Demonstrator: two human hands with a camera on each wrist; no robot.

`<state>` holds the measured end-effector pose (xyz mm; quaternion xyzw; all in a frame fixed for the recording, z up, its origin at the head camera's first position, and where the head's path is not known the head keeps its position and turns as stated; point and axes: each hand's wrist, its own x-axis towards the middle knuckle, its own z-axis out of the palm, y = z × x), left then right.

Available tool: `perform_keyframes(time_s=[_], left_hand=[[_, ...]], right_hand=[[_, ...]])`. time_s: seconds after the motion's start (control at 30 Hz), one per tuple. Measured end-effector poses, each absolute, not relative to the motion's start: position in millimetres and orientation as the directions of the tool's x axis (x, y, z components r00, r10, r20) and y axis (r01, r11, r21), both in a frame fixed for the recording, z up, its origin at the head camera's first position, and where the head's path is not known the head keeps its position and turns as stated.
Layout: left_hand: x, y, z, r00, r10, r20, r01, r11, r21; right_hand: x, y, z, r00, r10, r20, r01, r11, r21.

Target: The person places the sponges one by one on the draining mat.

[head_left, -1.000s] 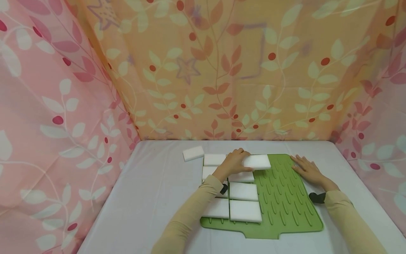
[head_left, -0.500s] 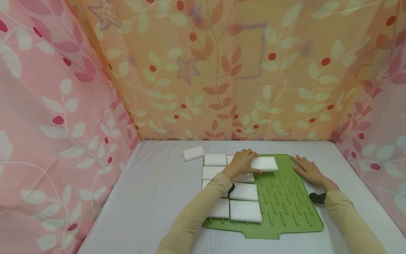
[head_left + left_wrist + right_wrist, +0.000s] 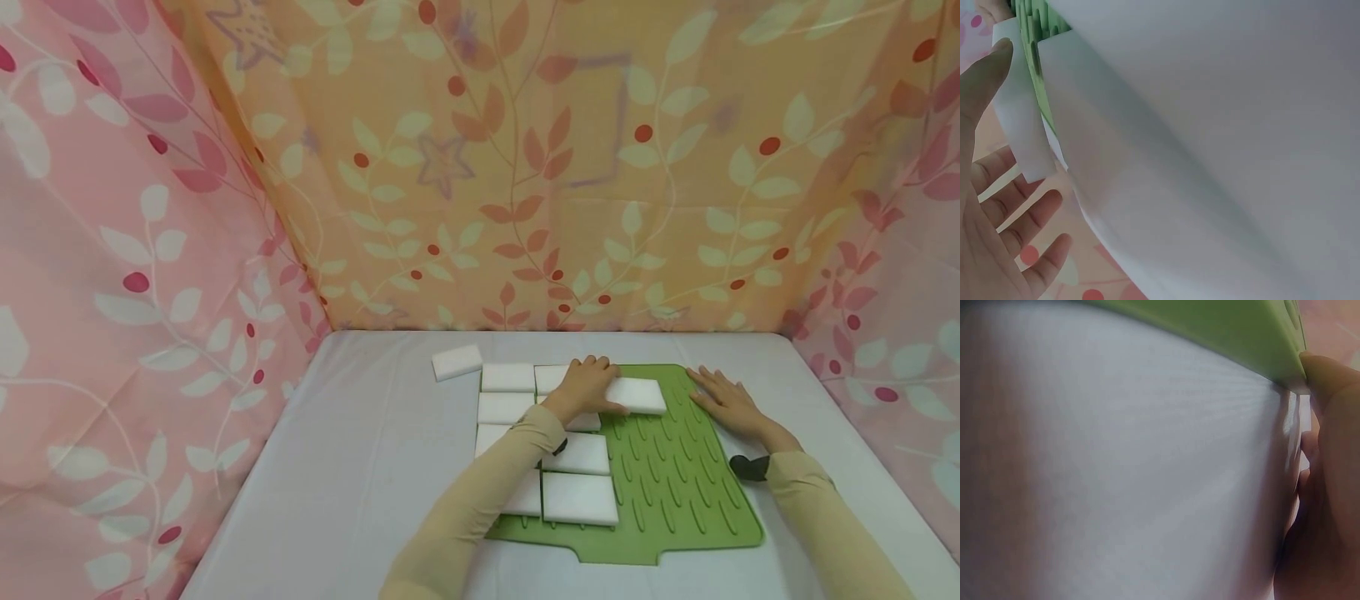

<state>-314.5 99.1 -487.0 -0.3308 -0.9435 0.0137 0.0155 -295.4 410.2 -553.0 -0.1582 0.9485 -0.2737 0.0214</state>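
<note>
Laying a white sponge onto the green mat

My left hand (image 3: 586, 385) is gripping the sponge (image 3: 636, 394) over the mat (image 3: 678, 475)'s far edge; my right hand (image 3: 726, 400) is resting flat, fingers straight. Next, I judge, comes lowering it square beside its neighbours.

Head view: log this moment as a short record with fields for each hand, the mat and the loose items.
left hand: holds a white sponge block over the far end of the mat
right hand: rests flat, fingers straight, on the mat's right edge
mat: green ridged mat on the white-covered table
blocks on mat: white blocks in rows on its left half
stray block: lies off the mat, at the far left
</note>
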Motion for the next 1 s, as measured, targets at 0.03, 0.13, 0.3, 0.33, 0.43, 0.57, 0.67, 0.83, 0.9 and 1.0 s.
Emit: perform_keyframes(time_s=[0.03, 0.13, 0.3, 0.33, 0.43, 0.57, 0.67, 0.83, 0.9, 1.0], left_hand=[[-314.2, 100.1, -486.6, -0.783, 0.622, 0.015, 0.621, 0.783, -0.039], [-313.5, 102.1, -486.4, -0.788, 0.616, -0.006, 0.616, 0.787, -0.044], [-311.8, 102.3, -487.5, -0.796, 0.605, -0.023, 0.605, 0.793, -0.069], [-311.3, 101.9, -487.8, -0.797, 0.603, -0.024, 0.603, 0.795, -0.072], [-310.9, 99.9, -489.7, -0.799, 0.600, -0.029, 0.601, 0.796, -0.070], [-310.8, 96.0, -490.1, -0.799, 0.601, -0.023, 0.601, 0.798, -0.045], [-309.8, 92.0, -487.8, -0.798, 0.603, -0.008, 0.603, 0.797, -0.028], [-308.3, 83.9, -484.7, -0.800, 0.599, 0.016, 0.599, 0.800, 0.010], [-308.9, 80.6, -484.4, -0.801, 0.598, 0.018, 0.598, 0.801, 0.022], [-311.2, 75.6, -483.8, -0.801, 0.598, 0.031, 0.598, 0.800, 0.037]], right_hand=[[-295.2, 409.9, -552.9, -0.949, -0.312, 0.049, -0.290, 0.799, -0.526], [-295.0, 409.0, -552.6, -0.947, -0.315, 0.062, -0.300, 0.798, -0.522], [-295.4, 408.6, -553.6, -0.948, -0.313, 0.064, -0.299, 0.800, -0.521], [-295.4, 408.7, -553.7, -0.948, -0.312, 0.063, -0.298, 0.800, -0.521], [-295.2, 408.9, -553.6, -0.948, -0.314, 0.052, -0.294, 0.802, -0.519], [-295.4, 410.3, -553.8, -0.948, -0.315, 0.042, -0.291, 0.808, -0.512], [-295.6, 410.3, -554.0, -0.948, -0.315, 0.042, -0.291, 0.809, -0.511], [-296.1, 409.8, -555.6, -0.948, -0.314, 0.052, -0.295, 0.803, -0.518], [-296.5, 410.2, -556.3, -0.948, -0.314, 0.053, -0.295, 0.803, -0.519], [-297.1, 411.3, -556.9, -0.948, -0.315, 0.044, -0.291, 0.805, -0.518]])
